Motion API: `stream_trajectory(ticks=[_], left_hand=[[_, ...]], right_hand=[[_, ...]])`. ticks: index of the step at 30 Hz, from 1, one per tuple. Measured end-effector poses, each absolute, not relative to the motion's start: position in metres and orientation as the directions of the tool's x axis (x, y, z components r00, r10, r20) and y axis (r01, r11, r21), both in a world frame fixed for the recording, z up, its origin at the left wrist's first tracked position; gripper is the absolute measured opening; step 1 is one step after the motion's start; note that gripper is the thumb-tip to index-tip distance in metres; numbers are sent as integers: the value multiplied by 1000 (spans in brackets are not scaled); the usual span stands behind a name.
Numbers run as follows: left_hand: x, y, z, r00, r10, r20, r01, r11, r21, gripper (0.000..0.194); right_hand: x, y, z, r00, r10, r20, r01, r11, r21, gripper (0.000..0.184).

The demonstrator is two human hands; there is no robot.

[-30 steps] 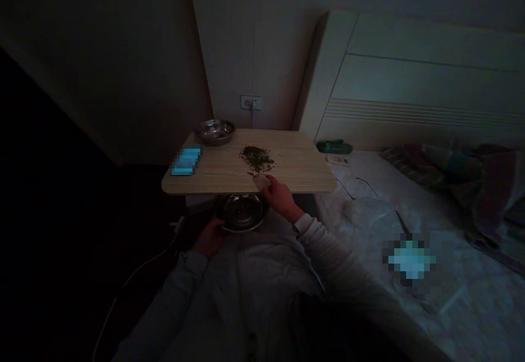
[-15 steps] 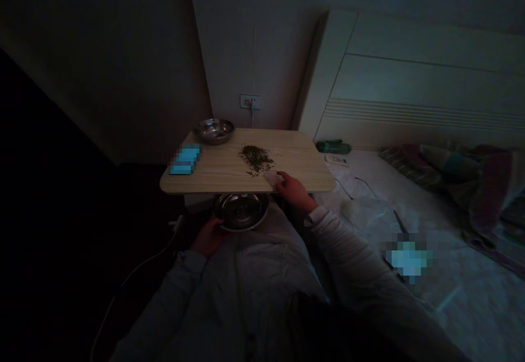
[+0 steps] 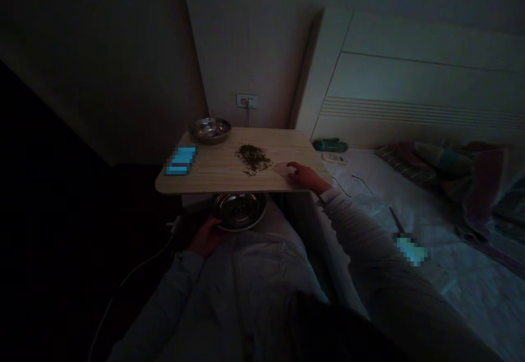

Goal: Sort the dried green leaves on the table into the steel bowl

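My left hand (image 3: 210,236) is closed on the near left rim of a metal bowl (image 3: 240,211), which it holds just below the front edge of the wooden table (image 3: 213,179). Something dark lies in the bottom of this bowl, too dim to make out. At the table's front right, my right hand (image 3: 305,177) pinches a pale, thin, translucent piece (image 3: 282,169), perhaps plastic, its kind unclear. Left of that piece, a loose heap of small dark green bits (image 3: 253,157) is spread on the tabletop.
A second metal bowl (image 3: 210,130) stands at the table's back left, behind a lit, blurred screen (image 3: 181,161). On the bed at right lie a green bottle (image 3: 330,145), a pale remote (image 3: 334,158), a crumpled blanket (image 3: 435,170) and another lit screen (image 3: 412,250). A white cable (image 3: 135,268) runs down at left.
My right hand has moved right along the table with the pale piece, away from the green heap. My left hand keeps its hold on the bowl. The view has shifted slightly.
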State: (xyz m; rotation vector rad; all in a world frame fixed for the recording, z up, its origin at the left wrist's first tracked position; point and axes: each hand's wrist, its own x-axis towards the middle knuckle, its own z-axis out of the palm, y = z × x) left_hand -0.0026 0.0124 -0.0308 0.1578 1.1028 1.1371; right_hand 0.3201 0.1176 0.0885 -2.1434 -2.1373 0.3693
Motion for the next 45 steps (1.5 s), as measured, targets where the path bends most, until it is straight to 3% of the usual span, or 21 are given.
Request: stream_trajectory(ticks=[13, 21, 29, 38, 42, 45], left_hand=[[1, 12, -26, -36, 781, -624, -657, 452, 604, 50], [1, 12, -33, -33, 781, -623, -672, 444, 593, 37], [4, 11, -24, -34, 777, -629, -670, 449, 591, 43], [8, 10, -20, -55, 754, -654, -686, 448, 574, 28], [8, 8, -21, -32, 762, -647, -703, 443, 557, 27], [8, 8, -18, -48, 756, -653, -705, 438, 558, 30]], right_hand=[[332, 127, 96, -33, 998, -62, 993, 26, -115, 52], [331, 92, 91, -196, 978, -73, 976, 201, 79, 46], [328, 102, 87, -188, 978, -91, 964, 201, 171, 50], [324, 122, 89, -165, 986, -38, 979, 169, 116, 49], [331, 130, 84, -102, 992, 80, 994, 104, -31, 46], [329, 133, 76, -116, 980, 160, 974, 144, -176, 42]])
